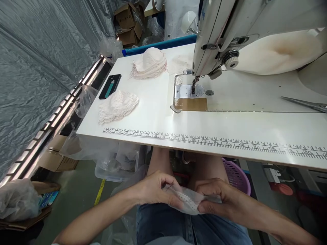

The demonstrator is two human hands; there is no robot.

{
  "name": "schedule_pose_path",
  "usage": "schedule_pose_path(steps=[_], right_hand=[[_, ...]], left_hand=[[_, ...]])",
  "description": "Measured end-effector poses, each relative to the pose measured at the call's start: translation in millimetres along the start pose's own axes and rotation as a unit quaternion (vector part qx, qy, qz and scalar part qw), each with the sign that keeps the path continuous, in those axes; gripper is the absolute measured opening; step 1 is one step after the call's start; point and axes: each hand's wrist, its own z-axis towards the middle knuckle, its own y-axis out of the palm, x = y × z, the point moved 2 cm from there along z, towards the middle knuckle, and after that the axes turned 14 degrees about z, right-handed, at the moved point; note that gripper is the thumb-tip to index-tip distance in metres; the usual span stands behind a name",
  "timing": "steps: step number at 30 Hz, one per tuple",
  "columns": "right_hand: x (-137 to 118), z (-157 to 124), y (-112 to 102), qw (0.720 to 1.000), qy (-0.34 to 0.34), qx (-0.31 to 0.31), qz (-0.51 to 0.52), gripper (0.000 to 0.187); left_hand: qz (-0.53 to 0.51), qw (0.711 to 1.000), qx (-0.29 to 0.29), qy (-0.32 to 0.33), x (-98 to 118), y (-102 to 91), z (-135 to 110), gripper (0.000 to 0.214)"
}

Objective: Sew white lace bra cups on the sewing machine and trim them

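Evidently, the left hand (162, 192) and right hand (217, 197) each pinch one end of a sheer white piece (189, 201) over the lap, before the counter (150, 112); fingers cover its ends, and whether its knobbly strip lies inside or on top, I cannot tell. Beyond, a white lace piece (119, 106) sits against a black phone (110, 86), near a pale, loose-threaded bundle (150, 63). The sewing machine (212, 37) looms at right, its top cut off, as are the scissors (304, 103). Underneath, a translucent bin (114, 176) holds plastic bags; a purple basket (237, 180) is half hidden, its contents unseen.
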Motion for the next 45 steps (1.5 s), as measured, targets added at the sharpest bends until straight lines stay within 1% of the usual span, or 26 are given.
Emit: schedule_pose_path(steps=[3, 9, 13, 15, 19, 23, 27, 30, 34, 37, 39, 42, 45], right_hand=[[-1, 0, 0, 1.000, 0.000, 0.003, -0.013, 0.036], [3, -6, -2, 1.000, 0.006, 0.002, -0.030, 0.033], [10, -7, 0, 0.999, 0.018, 0.028, -0.038, 0.027], [12, -4, 2, 0.999, 0.019, 0.038, -0.025, 0.030], [12, -1, 6, 0.999, 0.020, 0.028, 0.033, 0.036], [10, -2, 4, 0.997, 0.039, 0.040, 0.059, 0.035], [10, -2, 6, 0.996, 0.039, 0.040, 0.075, 0.036], [12, 0, 8, 0.994, 0.039, 0.040, 0.091, 0.040], [17, 2, 8, 0.993, 0.053, 0.057, 0.087, 0.039], [21, 2, 6, 0.993, 0.040, 0.072, 0.082, 0.040], [22, 0, 3, 0.994, 0.027, 0.084, 0.072, 0.039], [23, -4, -1, 0.993, 0.027, 0.095, 0.067, 0.037], [21, -6, -4, 0.993, 0.031, 0.093, 0.073, 0.036]], left_hand=[[-0.007, 1.000, -0.018, 0.011, 0, 1.4, 1, 0.033], [0.033, 0.999, 0.034, 0.008, 2, 2.5, 4, 0.030], [0.039, 0.998, 0.048, 0.004, 3, 7.1, 6, 0.027], [0.045, 0.998, 0.051, 0.008, 3, 9.3, 7, 0.026], [0.049, 0.997, 0.059, 0.011, 5, 9.7, 7, 0.027], [0.072, 0.996, 0.060, 0.008, 5, 8.1, 6, 0.031], [0.069, 0.995, 0.061, 0.039, 8, 8.9, 6, 0.024], [0.063, 0.995, 0.067, 0.046, 9, 10.1, 7, 0.020], [0.056, 0.994, 0.078, 0.050, 10, 11.1, 9, 0.020], [0.051, 0.994, 0.075, 0.054, 10, 10.3, 10, 0.021], [0.055, 0.995, 0.076, 0.046, 9, 8.2, 8, 0.024], [0.062, 0.994, 0.084, 0.029, 5, 4.6, 4, 0.032], [0.062, 0.993, 0.102, 0.026, 1, 2.9, 2, 0.032]])
